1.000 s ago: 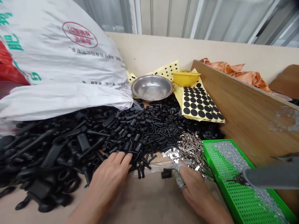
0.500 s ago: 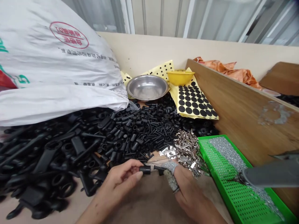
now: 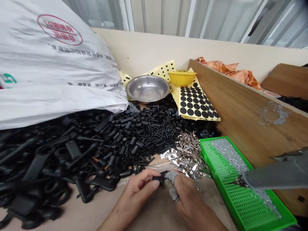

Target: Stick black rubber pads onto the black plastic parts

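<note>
In front of me, my left hand point(image 3: 138, 191) pinches a short black plastic tube point(image 3: 158, 179) between thumb and fingers. My right hand point(image 3: 186, 192), with grey fabric covers on its thumb and index finger, is closed on a black ribbed rod that meets the tube's right end. Most of the rod is hidden by the fingers, so how deep it sits in the tube cannot be made out. Just beyond the hands lie loose black ribbed rods point(image 3: 160, 134), black tubes point(image 3: 117, 133) and a heap of shiny metal clips point(image 3: 189, 154).
Large black handle-like parts point(image 3: 48, 160) cover the left, below a white sack point(image 3: 79, 70). Right stands a green perforated tray point(image 3: 240, 199) with small silvery pieces, a grey pointed tool point(image 3: 271, 176) over it. Behind are a steel bowl point(image 3: 148, 88), a yellow bowl point(image 3: 182, 78) and sticker sheets point(image 3: 197, 102).
My two hands have come together, closing the gap between the tube and the ribbed rod. My left hand has moved right. The whole view has shifted slightly.
</note>
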